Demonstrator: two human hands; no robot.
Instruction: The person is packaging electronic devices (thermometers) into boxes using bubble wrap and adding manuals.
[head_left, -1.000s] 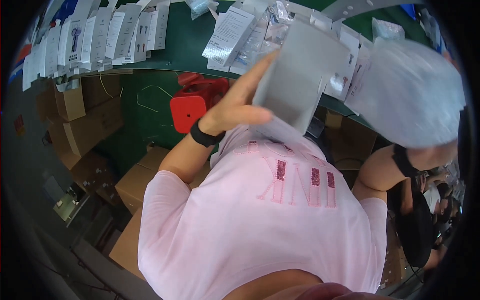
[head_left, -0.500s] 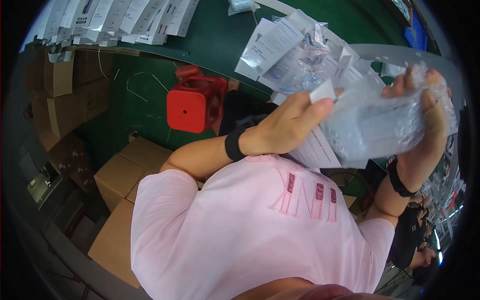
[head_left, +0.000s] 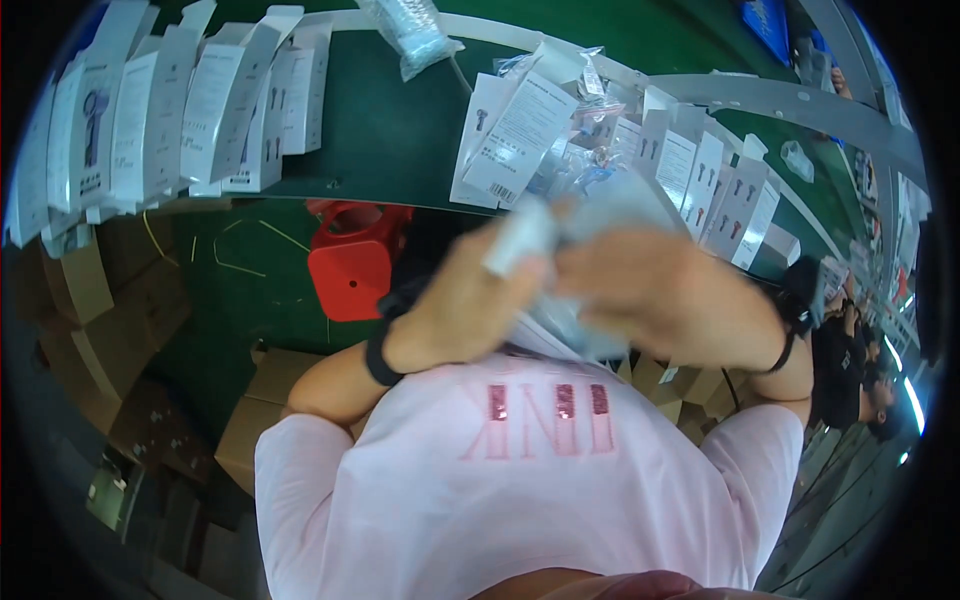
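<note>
Close to my chest, my left hand is closed round a white carton, whose end flap sticks up past my thumb. My right hand, smeared by motion, meets it from the right with fingers bent. A clear bubble-wrap bag shows above and below those fingers, gripped at the carton's upper end. Blur hides how much of the bag lies inside the carton.
Rows of upright white cartons stand on the green table at far left. Printed cartons and clear bags lie ahead, with more cartons to the right. A bubble-wrap pack, red stool and brown boxes are around.
My right hand has come down and left with the bubble-wrap bag, from out at the right to the carton. My left hand and the carton now sit further left in view.
</note>
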